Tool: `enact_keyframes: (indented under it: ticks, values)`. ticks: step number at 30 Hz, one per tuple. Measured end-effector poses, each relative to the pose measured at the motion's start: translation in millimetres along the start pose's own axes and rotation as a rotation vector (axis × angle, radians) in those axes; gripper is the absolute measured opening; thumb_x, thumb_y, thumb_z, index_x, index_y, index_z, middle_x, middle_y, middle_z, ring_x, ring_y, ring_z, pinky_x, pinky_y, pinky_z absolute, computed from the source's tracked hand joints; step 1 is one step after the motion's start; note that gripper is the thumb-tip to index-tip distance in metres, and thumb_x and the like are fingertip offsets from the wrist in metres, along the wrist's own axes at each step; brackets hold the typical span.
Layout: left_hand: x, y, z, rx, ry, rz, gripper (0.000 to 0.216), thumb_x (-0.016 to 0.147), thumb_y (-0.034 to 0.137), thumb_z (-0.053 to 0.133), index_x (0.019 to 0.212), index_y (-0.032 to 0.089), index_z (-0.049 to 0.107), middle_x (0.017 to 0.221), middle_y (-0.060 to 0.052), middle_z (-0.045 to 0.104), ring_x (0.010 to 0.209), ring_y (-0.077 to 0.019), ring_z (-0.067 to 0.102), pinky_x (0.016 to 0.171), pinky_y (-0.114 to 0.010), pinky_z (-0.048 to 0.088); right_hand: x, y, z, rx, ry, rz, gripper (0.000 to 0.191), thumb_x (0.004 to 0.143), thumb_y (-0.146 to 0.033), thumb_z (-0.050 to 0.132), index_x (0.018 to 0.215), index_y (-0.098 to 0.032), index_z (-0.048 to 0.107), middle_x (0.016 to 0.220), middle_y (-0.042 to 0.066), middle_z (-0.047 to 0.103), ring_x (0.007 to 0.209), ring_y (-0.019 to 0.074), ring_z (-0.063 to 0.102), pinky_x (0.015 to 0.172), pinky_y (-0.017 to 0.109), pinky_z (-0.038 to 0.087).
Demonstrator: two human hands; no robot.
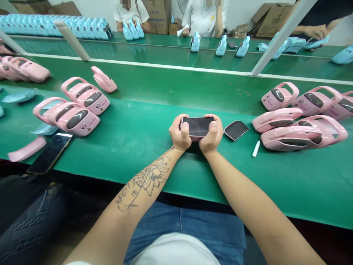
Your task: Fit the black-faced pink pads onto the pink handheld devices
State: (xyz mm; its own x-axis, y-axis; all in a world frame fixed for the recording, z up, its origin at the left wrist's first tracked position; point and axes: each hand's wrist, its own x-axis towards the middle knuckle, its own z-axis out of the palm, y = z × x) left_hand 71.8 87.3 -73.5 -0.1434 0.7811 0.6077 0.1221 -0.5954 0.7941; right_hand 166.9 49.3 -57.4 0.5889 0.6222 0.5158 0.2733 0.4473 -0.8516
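My left hand (180,134) and my right hand (212,135) are wrapped around the two ends of a dark panel with a pink edge (198,126). Both thumbs press on or near its top face, while most of the other fingers are hidden behind it. The panel is held level just above the green table. A similar loose dark panel with a pale rim (236,130) lies right of my right hand. Farther right are a white-handled thin tool (256,148) and several pink handled casings (295,138) with dark windows.
More pink casings (79,119) stand at left, near a phone (51,152) and a curved pink strip (27,149). A white rail (165,67) crosses behind the green table (138,147). Beyond it, people sit by blue casings (195,43).
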Motion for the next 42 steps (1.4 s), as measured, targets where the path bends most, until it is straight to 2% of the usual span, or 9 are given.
enact_keyframes:
  ticks: [8, 12, 15, 18, 21, 26, 28, 34, 42]
  values:
    - [-2.0, -4.9, -2.3, 0.023, -0.016, -0.046, 0.051, 0.098, 0.061, 0.038, 0.103, 0.020, 0.067, 0.099, -0.010, 0.073, 0.091, -0.0251, 0.070, 0.084, -0.038, 0.056, 1.9, 9.9, -5.3, 0.058, -0.120, 0.079, 0.034, 0.095, -0.050, 0.050, 0.105, -0.022, 0.067, 0.097, 0.005, 0.067, 0.085, 0.0219, 0.064, 0.075, 0.036, 0.053]
    - [-3.0, -4.3, -5.9, -0.036, -0.061, -0.039, 0.051, 0.098, 0.060, 0.041, 0.111, 0.018, 0.069, 0.106, -0.012, 0.074, 0.098, -0.0267, 0.071, 0.089, -0.041, 0.058, 3.0, 9.7, -11.3, 0.153, -0.157, 0.119, 0.040, 0.096, -0.052, 0.051, 0.119, -0.023, 0.065, 0.117, 0.009, 0.070, 0.107, 0.0269, 0.068, 0.092, 0.044, 0.054]
    - [-0.7, -6.1, -9.2, -0.126, -0.082, -0.070, 0.049, 0.097, 0.056, 0.046, 0.120, 0.018, 0.067, 0.115, -0.014, 0.075, 0.109, -0.0286, 0.072, 0.099, -0.045, 0.056, 11.2, 4.5, -16.5, 0.096, -0.075, 0.068, 0.036, 0.097, -0.049, 0.050, 0.117, -0.023, 0.066, 0.117, 0.008, 0.070, 0.112, 0.0264, 0.067, 0.102, 0.047, 0.051]
    - [4.4, -9.6, -13.0, -0.204, -0.030, -0.119, 0.048, 0.097, 0.054, 0.047, 0.124, 0.019, 0.065, 0.122, -0.015, 0.073, 0.112, -0.0286, 0.071, 0.100, -0.046, 0.056, 22.9, -5.3, -22.3, -0.127, 0.015, 0.017, 0.023, 0.096, -0.042, 0.054, 0.100, -0.022, 0.065, 0.095, 0.004, 0.068, 0.090, 0.0214, 0.066, 0.087, 0.041, 0.054]
    - [8.3, -11.0, -17.2, -0.202, 0.010, -0.108, 0.042, 0.098, 0.051, 0.047, 0.117, 0.018, 0.066, 0.116, -0.014, 0.072, 0.104, -0.0269, 0.072, 0.095, -0.045, 0.058, 31.9, -17.3, -28.2, -0.258, -0.025, 0.003, 0.017, 0.093, -0.037, 0.060, 0.086, -0.022, 0.063, 0.077, 0.000, 0.062, 0.071, 0.0181, 0.059, 0.072, 0.036, 0.050]
    - [7.6, -5.3, -22.6, -0.119, 0.021, 0.037, 0.023, 0.096, 0.039, 0.053, 0.100, 0.019, 0.063, 0.110, -0.012, 0.069, 0.106, -0.0263, 0.068, 0.098, -0.046, 0.055, 36.1, -30.8, -34.6, -0.530, -0.193, -0.005, 0.013, 0.086, -0.034, 0.068, 0.089, -0.021, 0.067, 0.080, 0.000, 0.063, 0.074, 0.0189, 0.059, 0.075, 0.036, 0.048]
    - [6.9, -1.8, -24.1, -0.087, 0.018, 0.064, 0.017, 0.095, 0.034, 0.054, 0.098, 0.019, 0.062, 0.108, -0.012, 0.068, 0.106, -0.0263, 0.067, 0.099, -0.047, 0.055, 35.0, -33.2, -34.9, -0.605, -0.210, -0.010, 0.013, 0.087, -0.034, 0.067, 0.087, -0.021, 0.067, 0.080, 0.001, 0.064, 0.075, 0.0194, 0.060, 0.075, 0.036, 0.048]
    - [7.7, 8.3, -28.6, -0.009, 0.016, 0.103, 0.012, 0.093, 0.027, 0.052, 0.095, 0.019, 0.062, 0.106, -0.011, 0.068, 0.104, -0.0248, 0.067, 0.097, -0.045, 0.054, 27.1, -38.3, -32.4, -0.562, -0.121, -0.161, 0.014, 0.090, -0.033, 0.067, 0.087, -0.020, 0.071, 0.076, 0.001, 0.064, 0.068, 0.0173, 0.060, 0.071, 0.033, 0.049]
    - [3.8, 22.0, -34.2, 0.082, -0.033, 0.250, 0.019, 0.093, 0.025, 0.053, 0.104, 0.017, 0.066, 0.110, -0.013, 0.068, 0.108, -0.0262, 0.066, 0.098, -0.045, 0.054, 21.7, -45.8, -29.2, -0.483, 0.062, -0.196, 0.022, 0.091, -0.039, 0.070, 0.085, -0.018, 0.075, 0.073, 0.003, 0.071, 0.062, 0.0167, 0.063, 0.064, 0.030, 0.051]
